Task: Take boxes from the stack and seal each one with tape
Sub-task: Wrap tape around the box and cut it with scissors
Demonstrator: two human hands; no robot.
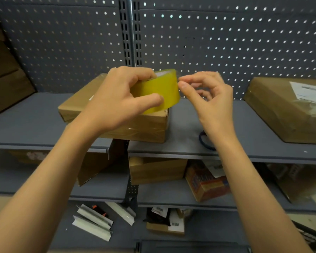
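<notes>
Your left hand (117, 99) grips the yellow tape roll (159, 90) at the centre of the frame, fingers hooked over its top rim and thumb pressed along its lower face. The roll is held in the air just above the cardboard box (135, 125) that sits on the grey shelf (35, 121) in the middle of the picture. That box lies flat, with glossy tape already showing across its top and front face.

Your right hand (208, 99) is just to the right of the roll, thumb and forefinger pinched together at the roll's right edge, the other fingers loosely curled. The pinch seems to hold a clear tape end, though the strip itself is too faint to make out for certain.

At the right edge of the frame a second, larger cardboard parcel (285, 110) rests on the same shelf, tilted, with a white label on its top. A dark blue ring (204, 141) lies on the shelf near your right wrist. Behind everything stands a grey pegboard wall (226, 42).

On the lower shelf, below centre, sit an open brown carton (157, 170) and an orange printed box (206, 183). At the bottom left of the frame lie several pale metal brackets (93, 221).
</notes>
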